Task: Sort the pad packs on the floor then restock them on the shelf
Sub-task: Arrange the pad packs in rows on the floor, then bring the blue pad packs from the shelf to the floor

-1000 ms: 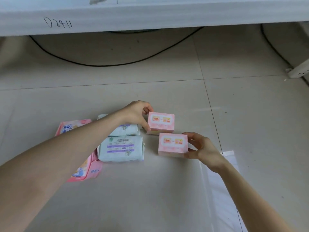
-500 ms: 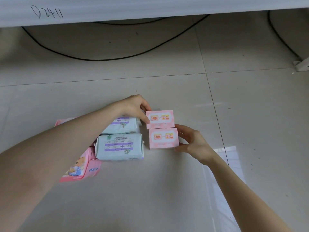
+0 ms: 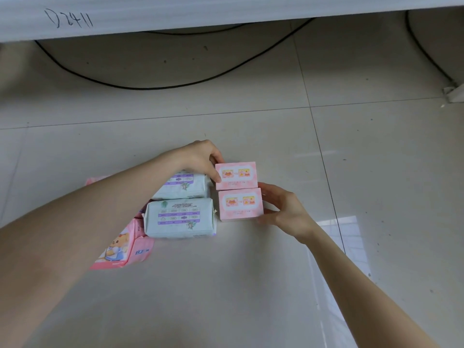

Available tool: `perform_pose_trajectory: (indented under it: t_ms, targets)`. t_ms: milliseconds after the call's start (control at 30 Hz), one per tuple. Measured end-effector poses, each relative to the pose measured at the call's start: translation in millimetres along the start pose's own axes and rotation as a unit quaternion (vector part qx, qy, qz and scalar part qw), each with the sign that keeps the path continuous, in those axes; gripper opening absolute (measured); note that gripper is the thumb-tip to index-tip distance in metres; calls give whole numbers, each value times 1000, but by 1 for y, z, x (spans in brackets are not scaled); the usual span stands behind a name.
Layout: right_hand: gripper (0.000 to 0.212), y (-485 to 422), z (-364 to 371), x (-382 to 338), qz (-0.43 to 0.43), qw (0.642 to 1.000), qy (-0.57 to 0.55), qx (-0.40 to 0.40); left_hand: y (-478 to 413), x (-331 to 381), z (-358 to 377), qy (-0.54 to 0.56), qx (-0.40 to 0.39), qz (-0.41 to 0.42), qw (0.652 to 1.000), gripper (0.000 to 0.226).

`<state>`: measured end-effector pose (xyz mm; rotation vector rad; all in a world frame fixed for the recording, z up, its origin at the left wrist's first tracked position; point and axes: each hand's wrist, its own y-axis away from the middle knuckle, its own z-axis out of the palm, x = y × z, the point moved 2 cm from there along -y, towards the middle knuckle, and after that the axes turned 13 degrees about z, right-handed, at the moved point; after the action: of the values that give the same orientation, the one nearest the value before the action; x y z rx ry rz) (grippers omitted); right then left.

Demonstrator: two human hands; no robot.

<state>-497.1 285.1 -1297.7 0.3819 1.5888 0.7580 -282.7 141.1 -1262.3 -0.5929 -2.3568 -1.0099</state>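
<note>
The near pink box [image 3: 240, 203] has slid in flush against the far pink box [image 3: 236, 175].
The right hand [image 3: 283, 209] grips the near one's right end and the left hand [image 3: 200, 158] pinches the far one's left edge; both lie on the floor [image 3: 251, 285], just right of the mint packs [image 3: 179, 217].

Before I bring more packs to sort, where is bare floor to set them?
Bare floor: right of the right hand, nearer than the green packs, and between pink boxes and cable. Crowded: pink packs and green packs under the left arm.
</note>
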Motion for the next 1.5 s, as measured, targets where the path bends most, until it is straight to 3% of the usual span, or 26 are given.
perform_pose_trajectory:
  t_ms: [100, 200, 367, 567, 767, 1267, 1500]
  targets:
    - [78, 2, -1, -2, 20, 999, 33, 30, 4, 2, 3, -19, 15, 7, 1000, 38]
    - [87, 9, -2, -5, 40, 994, 66, 73, 15, 6, 7, -60, 45, 11, 997, 56]
    - [82, 34, 0, -24, 14, 975, 174, 135, 49, 20, 9, -173, 103, 56, 978, 66]
    - [79, 82, 11, -56, 2, 905, 393, 163, 105, 45, 6, -297, 90, 39, 950, 66]
    - [78, 142, 23, -104, 37, 848, 502, 168, 170, 83, -15, -350, 56, 24, 935, 66]
    - [73, 333, 43, -315, 17, 795, 578, 186, 352, 255, -136, -350, 48, -15, 936, 68]
    - [72, 428, 52, -421, -31, 773, 584, 243, 437, 342, -216, -349, 105, -1, 931, 68]
